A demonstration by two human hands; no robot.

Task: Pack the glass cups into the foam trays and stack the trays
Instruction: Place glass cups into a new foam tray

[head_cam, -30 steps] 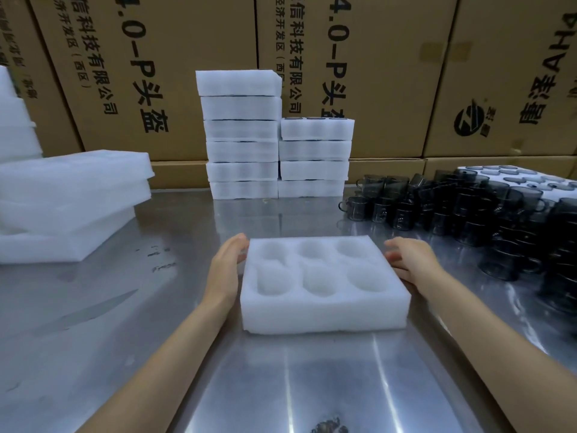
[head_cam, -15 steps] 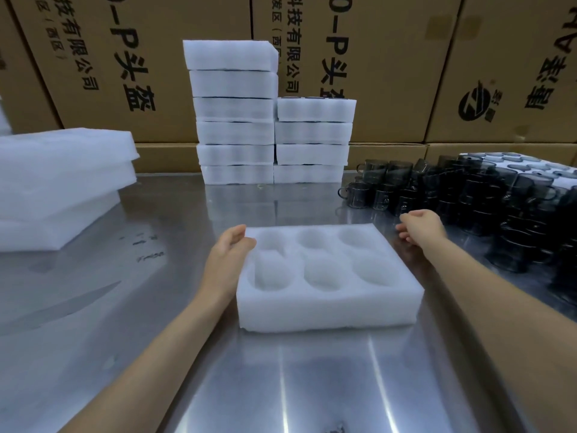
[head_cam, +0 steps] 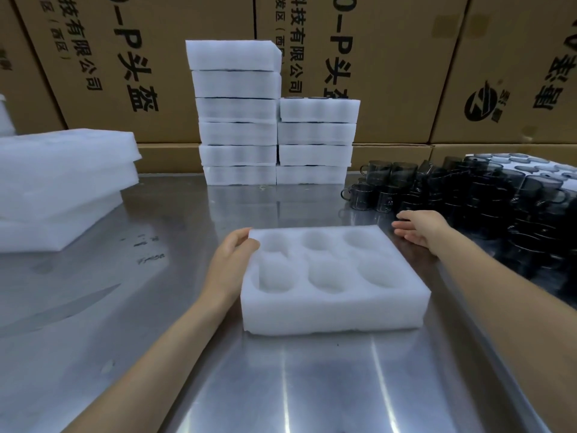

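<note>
An empty six-pocket foam tray (head_cam: 334, 282) lies on the steel worktop (head_cam: 156, 307), long axis left to right; the glass cups (head_cam: 468, 189) stand beyond its right end. The right hand (head_cam: 421, 228) (nearer the cups) hovers open-fingered, holding nothing. The left hand (head_cam: 228, 260) rests against the tray's left edge, thumb on its rim.

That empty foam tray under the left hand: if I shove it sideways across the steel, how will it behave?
The foam tray likely slides easily: it looks light, and the steel table is smooth and shiny. Its low, wide shape makes tipping unlikely. With only the left hand at one corner, it may pivot rather than travel straight.
</note>
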